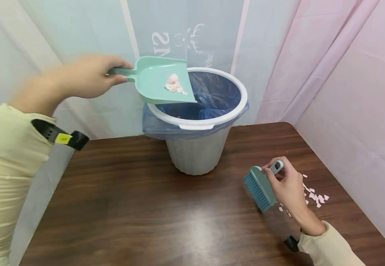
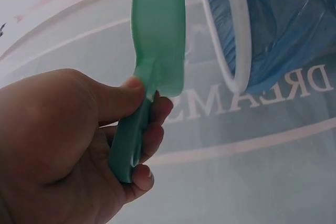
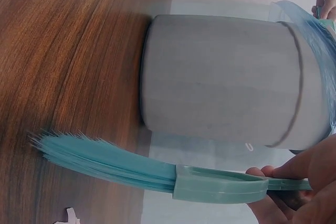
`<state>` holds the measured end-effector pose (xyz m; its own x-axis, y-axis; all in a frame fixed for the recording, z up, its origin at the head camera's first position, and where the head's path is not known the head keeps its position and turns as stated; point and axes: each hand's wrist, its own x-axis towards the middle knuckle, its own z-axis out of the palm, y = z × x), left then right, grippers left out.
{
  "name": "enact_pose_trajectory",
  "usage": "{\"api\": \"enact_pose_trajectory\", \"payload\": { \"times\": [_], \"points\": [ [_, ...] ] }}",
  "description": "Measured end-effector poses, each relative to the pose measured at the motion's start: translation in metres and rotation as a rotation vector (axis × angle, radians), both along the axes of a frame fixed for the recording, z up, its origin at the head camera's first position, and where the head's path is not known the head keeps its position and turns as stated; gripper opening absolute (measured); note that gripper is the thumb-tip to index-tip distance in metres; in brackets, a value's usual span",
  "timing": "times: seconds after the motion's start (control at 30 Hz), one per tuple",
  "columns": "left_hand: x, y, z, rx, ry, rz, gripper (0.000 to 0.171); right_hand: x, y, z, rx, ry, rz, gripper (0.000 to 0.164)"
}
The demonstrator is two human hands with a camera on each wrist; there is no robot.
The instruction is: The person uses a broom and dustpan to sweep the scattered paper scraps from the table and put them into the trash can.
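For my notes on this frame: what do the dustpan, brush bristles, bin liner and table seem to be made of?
Dustpan: probably moulded plastic, smooth with a slight sheen.
Brush bristles: likely synthetic fibre; fine, evenly teal strands.
Bin liner: thin plastic film, judging by its translucent blue wrinkles.
Table: brown wood grain, light glare; solid wood or laminate, unclear.

Dark wood-grain table (image 1: 129,192), grey bin (image 1: 197,153) standing near its far edge, pale scraps (image 1: 320,199) scattered at right

From head height I look forward and down; close wrist views face dustpan (image 2: 159,30) (left) and hand brush (image 3: 218,184) (right); all share the wastebasket (image 1: 197,154).
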<state>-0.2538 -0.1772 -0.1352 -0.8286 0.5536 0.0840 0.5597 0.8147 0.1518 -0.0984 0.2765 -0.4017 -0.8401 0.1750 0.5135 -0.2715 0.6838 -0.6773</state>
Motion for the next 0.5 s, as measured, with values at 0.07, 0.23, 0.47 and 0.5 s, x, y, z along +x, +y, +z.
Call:
{"api": "enact_pose_trajectory", "payload": {
  "times": [0.07, 0.23, 0.47, 0.5],
  "points": [
    [0.0, 0.009, -0.003, 0.012, -0.004, -0.016, 0.041, -0.001, 0.001, 0.0, 0.006, -0.001, -0.003, 0.02],
    [-0.001, 0.025, -0.006, 0.013, 0.002, -0.06, 0.04, -0.002, 0.001, 0.0, 0.005, -0.003, 0.003, 0.02],
    [0.0, 0.038, -0.014, 0.001, 0.111, -0.123, 0.037, 0.0, 0.002, -0.002, 0.004, -0.01, 0.001, 0.019],
    [0.001, 0.039, -0.015, 0.001, 0.134, -0.128, 0.037, 0.0, 0.002, -0.001, 0.006, -0.009, 0.001, 0.019]
  ]
}}
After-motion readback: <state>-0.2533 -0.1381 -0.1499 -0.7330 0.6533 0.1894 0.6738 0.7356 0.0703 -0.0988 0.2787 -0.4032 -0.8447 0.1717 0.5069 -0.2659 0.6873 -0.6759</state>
